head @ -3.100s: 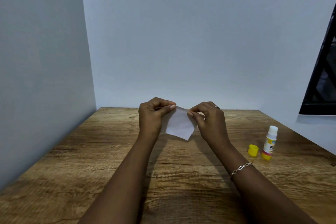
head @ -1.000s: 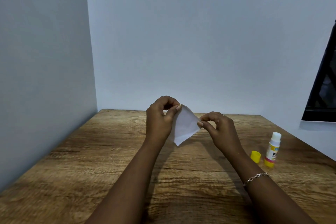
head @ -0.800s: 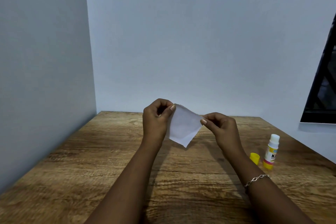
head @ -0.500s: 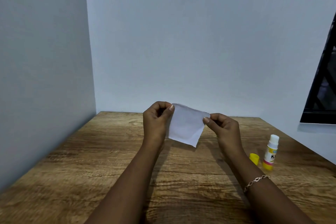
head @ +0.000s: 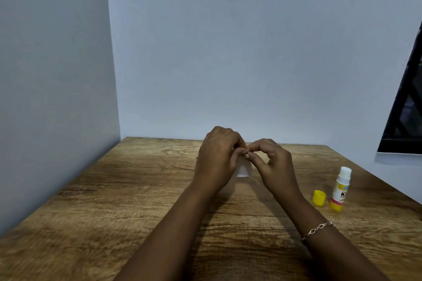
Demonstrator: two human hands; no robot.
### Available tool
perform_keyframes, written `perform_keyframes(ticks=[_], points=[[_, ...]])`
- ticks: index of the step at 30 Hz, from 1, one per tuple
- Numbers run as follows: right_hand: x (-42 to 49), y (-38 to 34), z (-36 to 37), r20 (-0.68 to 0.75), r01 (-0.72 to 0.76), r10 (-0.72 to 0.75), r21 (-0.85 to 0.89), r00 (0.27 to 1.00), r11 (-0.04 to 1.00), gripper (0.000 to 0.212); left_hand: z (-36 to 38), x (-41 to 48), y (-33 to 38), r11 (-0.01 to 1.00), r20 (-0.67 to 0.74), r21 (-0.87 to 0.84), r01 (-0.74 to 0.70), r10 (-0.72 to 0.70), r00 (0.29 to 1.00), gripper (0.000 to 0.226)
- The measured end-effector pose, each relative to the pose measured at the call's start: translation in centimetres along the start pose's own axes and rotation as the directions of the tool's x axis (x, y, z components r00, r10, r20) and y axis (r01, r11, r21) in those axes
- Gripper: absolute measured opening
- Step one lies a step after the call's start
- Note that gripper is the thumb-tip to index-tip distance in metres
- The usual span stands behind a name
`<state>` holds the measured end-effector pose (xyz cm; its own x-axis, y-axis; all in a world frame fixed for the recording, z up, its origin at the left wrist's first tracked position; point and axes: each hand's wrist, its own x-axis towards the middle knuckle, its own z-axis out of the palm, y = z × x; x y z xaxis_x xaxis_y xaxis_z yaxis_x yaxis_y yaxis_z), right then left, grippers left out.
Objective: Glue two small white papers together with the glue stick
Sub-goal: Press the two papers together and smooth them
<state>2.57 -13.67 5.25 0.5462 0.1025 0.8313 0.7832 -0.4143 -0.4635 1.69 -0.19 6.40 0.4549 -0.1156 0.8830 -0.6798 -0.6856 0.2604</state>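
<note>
Presently | left hand (head: pixel 217 159) and right hand (head: pixel 274 166) met above the surface (head: pixel 137 189), each grip pinching the white paper (head: pixel 243 170), mostly hidden between them | paper judged light, limp, easily creased; best held by its edges | glue stick (head: pixel 341 189) stood uncapped, right.

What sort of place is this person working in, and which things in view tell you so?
Probably a plain indoor study or craft corner: a wooden table set into a corner of bare pale walls, a dark-framed window on the right, and an uncapped glue stick standing by its yellow cap.
</note>
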Motion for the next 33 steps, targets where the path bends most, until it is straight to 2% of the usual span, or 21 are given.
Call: perform_keyframes(ticks=[7, 12, 16, 18, 20, 23, 30, 33], points=[[0.1, 0.2, 0.0, 0.056, -0.009, 0.008, 0.018, 0.998, 1.000, 0.008, -0.3, 0.1, 0.1, 0.998, -0.043, -0.062, 0.032, -0.035, 0.998, 0.019], [0.1, 1.0, 0.0, 0.086, -0.060, 0.060, -0.003, 0.994, 0.998, 0.016, -0.7, 0.1, -0.1, 0.975, -0.075, -0.167, 0.148, -0.163, 0.984, 0.010], [0.1, 1.7, -0.3, 0.081, -0.090, 0.090, -0.004, 0.993, 0.996, 0.010, -1.0, 0.1, -0.2, 0.935, -0.090, -0.277, 0.220, -0.253, 0.963, 0.008], [0.1, 2.0, -0.5, 0.084, -0.117, 0.117, -0.007, 0.990, 0.993, 0.003, -1.1, 0.1, -0.3, 0.907, -0.100, -0.326, 0.269, -0.315, 0.944, 0.015], [0.1, 2.2, -0.6, 0.079, -0.141, 0.140, -0.003, 0.987, 0.990, 0.011, -1.2, 0.1, -0.6, 0.870, -0.104, -0.377, 0.319, -0.382, 0.918, 0.026], [0.1, 2.3, -0.7, 0.051, -0.195, 0.192, 0.060, 0.980, 0.979, 0.021, -1.3, 0.1, -0.8, 0.805, -0.099, -0.458, 0.377, -0.467, 0.878, 0.028], [0.1, 2.0, -0.6, 0.011, -0.331, 0.353, 0.375, 0.935, 0.866, 0.019, -1.0, -0.1, -0.7, 0.579, -0.022, -0.657, 0.483, -0.655, 0.755, 0.021], [0.2, 1.7, -0.7, 0.011, -0.344, 0.375, 0.425, 0.927, 0.837, 0.015, -0.9, -0.2, -0.4, 0.495, 0.019, -0.701, 0.514, -0.707, 0.707, 0.020]])
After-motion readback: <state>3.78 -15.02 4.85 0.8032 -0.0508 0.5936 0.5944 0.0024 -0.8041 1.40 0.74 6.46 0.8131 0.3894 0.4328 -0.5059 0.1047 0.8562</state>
